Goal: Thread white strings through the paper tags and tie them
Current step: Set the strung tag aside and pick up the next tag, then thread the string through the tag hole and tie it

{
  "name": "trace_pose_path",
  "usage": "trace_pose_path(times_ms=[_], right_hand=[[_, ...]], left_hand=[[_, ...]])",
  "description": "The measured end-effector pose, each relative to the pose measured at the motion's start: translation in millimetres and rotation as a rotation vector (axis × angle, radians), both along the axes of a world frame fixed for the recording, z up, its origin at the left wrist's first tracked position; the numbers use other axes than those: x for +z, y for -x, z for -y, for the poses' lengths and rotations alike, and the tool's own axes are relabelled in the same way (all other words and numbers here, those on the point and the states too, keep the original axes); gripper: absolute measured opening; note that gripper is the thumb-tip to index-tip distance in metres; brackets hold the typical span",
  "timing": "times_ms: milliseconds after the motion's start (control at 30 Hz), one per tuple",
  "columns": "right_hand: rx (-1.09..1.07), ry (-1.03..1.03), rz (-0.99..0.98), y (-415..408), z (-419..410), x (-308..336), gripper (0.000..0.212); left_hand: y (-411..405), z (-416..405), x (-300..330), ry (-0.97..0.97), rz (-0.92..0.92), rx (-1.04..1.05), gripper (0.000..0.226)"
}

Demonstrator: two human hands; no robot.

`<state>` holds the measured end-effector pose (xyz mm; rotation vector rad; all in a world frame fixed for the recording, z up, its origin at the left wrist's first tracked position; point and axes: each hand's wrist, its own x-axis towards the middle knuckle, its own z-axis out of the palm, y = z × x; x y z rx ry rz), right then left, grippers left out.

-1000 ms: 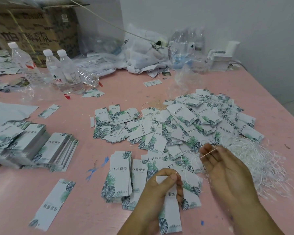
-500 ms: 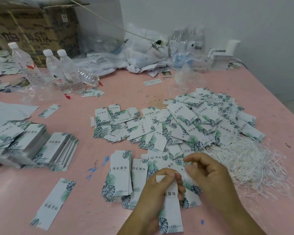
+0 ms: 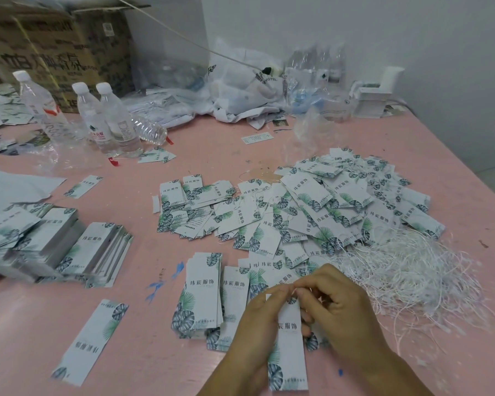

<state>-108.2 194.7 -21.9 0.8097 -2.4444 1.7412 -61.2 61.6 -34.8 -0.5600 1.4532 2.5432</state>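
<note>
- Near the front edge of the pink table (image 3: 269, 144), one paper tag (image 3: 287, 347) is held upright in the view, its leaf-printed end toward the person.
- Left hand (image 3: 257, 324) grips this tag along its left side, thumb and forefinger curled up to its top edge.
- Right hand (image 3: 337, 307) meets the left at the tag's top; its fingers are curled and pinched together there. Whether a string sits in the pinch cannot be told.
- Just beyond the hands lie short stacks of tags (image 3: 203, 292), face up and side by side.
- To the right of the hands a loose tangle of white strings (image 3: 412, 270) spreads over the table, touching the near edge of the big heap.
- That heap of tags (image 3: 312, 207) covers the middle of the table, overlapping in all directions.
- At the left stand neater piles of tags (image 3: 69, 247), with a single tag (image 3: 92, 341) lying alone nearer the front.
- Farther back on the left are three upright water bottles (image 3: 103, 121) and a cardboard box (image 3: 57, 50).
- Crumpled plastic bags (image 3: 240, 90) and a small white box (image 3: 375, 95) sit against the wall.
</note>
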Motion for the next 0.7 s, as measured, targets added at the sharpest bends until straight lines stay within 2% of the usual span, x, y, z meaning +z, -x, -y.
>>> trace_pose_path(times_ms=[100,200,267,367,467,567,700], right_hand=[[-0.106,-0.047,-0.010,4.4,-0.9,-3.3,0.029],[-0.172,-0.016,0.055,9.0,-3.5,-7.8,0.031],[-0.188,0.022,0.099,8.7,-3.7,-10.5,0.032],[-0.169,0.121,0.197,3.2,0.3,-10.1,0.028],[-0.148,0.148,0.228,0.1,1.9,-10.2,0.026],[-0.156,0.083,0.171,-1.0,4.5,-10.4,0.021],[-0.168,0.011,0.058,-4.4,10.6,-7.9,0.008]], left_hand=[[0.9,-0.6,2.9,-0.179,0.014,0.020,0.031],[1.5,-0.2,4.0,-0.409,-0.011,0.118,0.043],[1.8,-0.6,3.4,-0.467,-0.045,0.170,0.045],[3.6,-2.4,1.5,-0.438,-0.075,0.225,0.039],[4.0,-2.6,-1.2,-0.317,-0.095,0.203,0.034],[2.5,-0.2,-4.0,-0.223,-0.113,0.176,0.030],[0.4,-0.6,-0.3,-0.252,-0.132,0.149,0.027]])
